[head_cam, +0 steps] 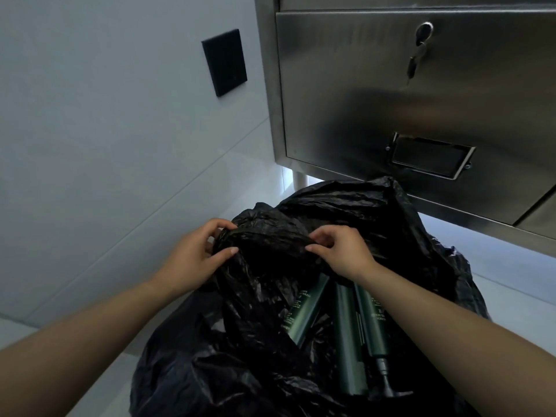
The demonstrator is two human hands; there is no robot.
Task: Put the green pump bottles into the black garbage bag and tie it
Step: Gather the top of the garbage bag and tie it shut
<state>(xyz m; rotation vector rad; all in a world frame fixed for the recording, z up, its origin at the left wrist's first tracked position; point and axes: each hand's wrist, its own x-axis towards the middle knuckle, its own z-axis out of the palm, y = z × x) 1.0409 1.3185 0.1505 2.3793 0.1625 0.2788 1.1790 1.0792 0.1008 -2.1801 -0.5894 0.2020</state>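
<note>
- Hands first: my left hand (192, 254) pinches a gathered fold of the black garbage bag (301, 296), thumb under the plastic and fingers curled over it.
- My right hand (340, 251) grips the same bunched ridge of plastic from the other side, fingers closed narrow on the film.
- Between the two hands the bag's rim is drawn up into a crumpled hump; the rest of the mouth lies open below my right forearm.
- Green pump bottles (349, 332) lie inside the bag, three that I can make out, side by side and slanted, with pale lettering on two of them.
- One bottle's dark pump head (388, 383) points toward the lower edge of view.
- Behind the bag stands a stainless steel cabinet (421, 100) with a key (413, 64) hanging from its lock and a label holder (430, 156) lower on the door.
- A black wall plate (224, 61) sits on the pale wall to the left.
</note>
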